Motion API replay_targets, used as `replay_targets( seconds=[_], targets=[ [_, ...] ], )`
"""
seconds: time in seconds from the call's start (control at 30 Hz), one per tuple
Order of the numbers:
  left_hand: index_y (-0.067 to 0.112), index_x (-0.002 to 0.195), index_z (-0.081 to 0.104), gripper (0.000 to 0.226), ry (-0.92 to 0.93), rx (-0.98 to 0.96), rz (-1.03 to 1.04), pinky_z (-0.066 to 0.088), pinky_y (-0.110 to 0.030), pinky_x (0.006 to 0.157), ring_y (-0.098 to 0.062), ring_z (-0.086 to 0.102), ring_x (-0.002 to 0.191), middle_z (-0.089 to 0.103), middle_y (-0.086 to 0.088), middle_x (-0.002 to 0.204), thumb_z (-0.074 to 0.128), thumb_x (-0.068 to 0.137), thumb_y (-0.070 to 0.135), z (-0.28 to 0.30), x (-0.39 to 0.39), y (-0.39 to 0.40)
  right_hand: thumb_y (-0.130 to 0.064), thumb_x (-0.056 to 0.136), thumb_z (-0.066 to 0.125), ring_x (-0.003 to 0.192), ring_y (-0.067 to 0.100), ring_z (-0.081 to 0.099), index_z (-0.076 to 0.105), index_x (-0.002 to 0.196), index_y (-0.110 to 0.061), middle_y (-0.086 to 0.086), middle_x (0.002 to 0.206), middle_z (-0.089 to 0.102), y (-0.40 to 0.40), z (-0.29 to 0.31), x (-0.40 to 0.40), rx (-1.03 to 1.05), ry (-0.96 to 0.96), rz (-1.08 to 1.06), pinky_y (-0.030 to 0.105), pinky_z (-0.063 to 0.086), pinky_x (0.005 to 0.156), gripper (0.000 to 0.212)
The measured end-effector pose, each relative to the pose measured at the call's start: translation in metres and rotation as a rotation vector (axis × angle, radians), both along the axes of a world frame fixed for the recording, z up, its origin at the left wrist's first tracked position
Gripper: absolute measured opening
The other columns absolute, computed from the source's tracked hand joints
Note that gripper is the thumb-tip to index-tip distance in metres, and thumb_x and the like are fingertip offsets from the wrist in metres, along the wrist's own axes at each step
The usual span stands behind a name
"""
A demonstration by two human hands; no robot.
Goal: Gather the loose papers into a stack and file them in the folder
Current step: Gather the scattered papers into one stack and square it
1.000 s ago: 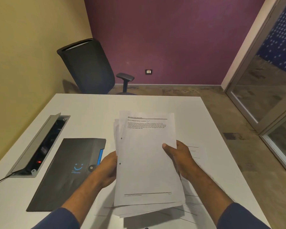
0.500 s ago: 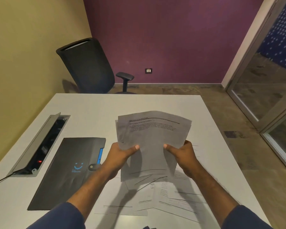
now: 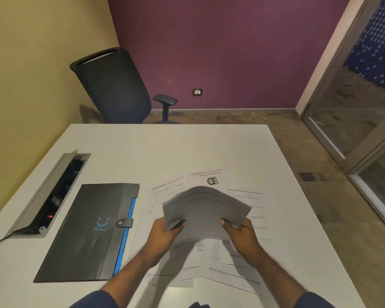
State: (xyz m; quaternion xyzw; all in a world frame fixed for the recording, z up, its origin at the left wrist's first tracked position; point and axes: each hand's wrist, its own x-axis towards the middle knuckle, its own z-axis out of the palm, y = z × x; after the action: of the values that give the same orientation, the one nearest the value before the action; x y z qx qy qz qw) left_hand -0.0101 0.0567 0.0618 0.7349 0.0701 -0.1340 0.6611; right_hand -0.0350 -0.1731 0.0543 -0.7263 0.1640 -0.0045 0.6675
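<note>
I hold a stack of white papers (image 3: 203, 211) above the table, bowed upward in the middle and tipped away from me. My left hand (image 3: 165, 233) grips its near left corner and my right hand (image 3: 242, 234) grips its near right corner. Under and around the stack, several loose printed sheets (image 3: 211, 178) lie spread on the white table (image 3: 165, 147). A black folder (image 3: 87, 232) with a blue edge, a blue smile logo and a snap strap lies shut to the left of my left hand.
An open grey cable box (image 3: 47, 196) is set into the table left of the folder, a cable running off its near end. A dark office chair (image 3: 113, 87) stands behind the table's far left edge. A glass door (image 3: 360, 112) is at the right.
The stack went from upright facing me to lowered, turned sideways and bowed. Both hands shifted to its near corners. Loose sheets on the table are now uncovered.
</note>
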Motion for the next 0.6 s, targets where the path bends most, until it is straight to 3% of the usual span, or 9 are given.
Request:
replay_targets(
  seconds=[0.07, 0.17, 0.23, 0.3, 0.33, 0.4, 0.47, 0.53, 0.6],
  targets=[
    [0.025, 0.118, 0.062, 0.031, -0.014, 0.020, -0.009, 0.052, -0.023, 0.083, -0.016, 0.064, 0.104, 0.071, 0.002, 0.108, 0.069, 0.088, 0.027, 0.001, -0.003, -0.004, -0.001, 0.086, 0.069, 0.070, -0.003, 0.067, 0.071, 0.077, -0.026, -0.012, 0.077, 0.074, 0.001, -0.006, -0.003, -0.016, 0.027, 0.008, 0.009, 0.052, 0.066, 0.026],
    [0.035, 0.106, 0.060, 0.018, -0.058, 0.076, 0.014, 0.053, -0.014, 0.064, -0.016, 0.064, 0.095, 0.069, 0.003, 0.099, 0.061, 0.088, 0.041, 0.006, -0.003, -0.008, -0.003, 0.087, 0.069, 0.071, -0.003, 0.069, 0.072, 0.080, -0.027, -0.013, 0.079, 0.075, 0.001, -0.008, -0.001, -0.021, 0.028, 0.012, 0.009, 0.052, 0.064, 0.025],
    [0.035, 0.091, 0.062, 0.013, -0.074, 0.126, 0.053, 0.051, -0.012, 0.054, -0.015, 0.066, 0.084, 0.070, 0.000, 0.089, 0.055, 0.088, 0.046, 0.010, 0.002, -0.007, -0.006, 0.088, 0.069, 0.078, 0.000, 0.071, 0.073, 0.086, -0.025, -0.012, 0.084, 0.076, 0.001, -0.003, 0.004, -0.034, 0.011, 0.053, 0.012, 0.053, 0.069, 0.020],
    [0.029, 0.085, 0.063, 0.016, -0.088, 0.166, 0.118, 0.049, -0.012, 0.049, -0.013, 0.065, 0.075, 0.069, 0.000, 0.081, 0.053, 0.094, 0.039, 0.013, 0.009, -0.001, -0.013, 0.091, 0.067, 0.090, 0.007, 0.072, 0.074, 0.099, -0.017, -0.006, 0.096, 0.077, -0.001, 0.000, 0.008, -0.040, -0.008, 0.109, 0.020, 0.055, 0.081, 0.012],
    [0.025, 0.084, 0.063, 0.018, -0.096, 0.183, 0.147, 0.050, -0.015, 0.048, -0.012, 0.063, 0.071, 0.067, 0.002, 0.079, 0.053, 0.097, 0.034, 0.014, 0.013, 0.003, -0.018, 0.092, 0.066, 0.093, 0.009, 0.072, 0.074, 0.102, -0.014, -0.004, 0.099, 0.077, -0.003, 0.000, 0.009, -0.054, -0.010, 0.114, 0.023, 0.054, 0.085, 0.014],
    [0.012, 0.090, 0.062, 0.019, -0.084, 0.231, 0.194, 0.057, -0.038, 0.061, -0.012, 0.056, 0.066, 0.061, 0.002, 0.075, 0.053, 0.098, 0.026, 0.014, 0.022, 0.013, -0.025, 0.092, 0.065, 0.093, 0.011, 0.069, 0.073, 0.100, -0.014, -0.002, 0.096, 0.075, -0.008, -0.004, 0.010, -0.081, 0.025, 0.069, 0.027, 0.053, 0.086, 0.016],
    [0.000, 0.102, 0.061, 0.021, -0.040, 0.290, 0.240, 0.054, -0.056, 0.072, -0.016, 0.051, 0.068, 0.056, -0.002, 0.076, 0.054, 0.098, 0.020, 0.009, 0.031, 0.026, -0.027, 0.091, 0.066, 0.091, 0.015, 0.068, 0.072, 0.096, -0.014, -0.001, 0.093, 0.075, -0.013, -0.011, 0.011, -0.117, 0.081, 0.020, 0.032, 0.052, 0.086, 0.015],
    [-0.002, 0.106, 0.061, 0.023, -0.016, 0.330, 0.284, 0.050, -0.048, 0.059, -0.018, 0.050, 0.068, 0.056, -0.004, 0.074, 0.055, 0.097, 0.018, 0.003, 0.037, 0.039, -0.028, 0.090, 0.067, 0.088, 0.019, 0.068, 0.071, 0.094, -0.012, 0.001, 0.090, 0.073, -0.016, -0.021, 0.013, -0.174, 0.126, -0.001, 0.039, 0.053, 0.086, 0.016],
    [-0.001, 0.107, 0.063, 0.025, 0.012, 0.330, 0.308, 0.047, -0.041, 0.056, -0.018, 0.050, 0.067, 0.057, -0.004, 0.073, 0.056, 0.096, 0.021, -0.003, 0.040, 0.050, -0.026, 0.089, 0.069, 0.081, 0.021, 0.064, 0.069, 0.094, -0.009, 0.002, 0.084, 0.069, -0.017, -0.031, 0.017, -0.209, 0.168, -0.005, 0.043, 0.052, 0.086, 0.017]
  ],
)
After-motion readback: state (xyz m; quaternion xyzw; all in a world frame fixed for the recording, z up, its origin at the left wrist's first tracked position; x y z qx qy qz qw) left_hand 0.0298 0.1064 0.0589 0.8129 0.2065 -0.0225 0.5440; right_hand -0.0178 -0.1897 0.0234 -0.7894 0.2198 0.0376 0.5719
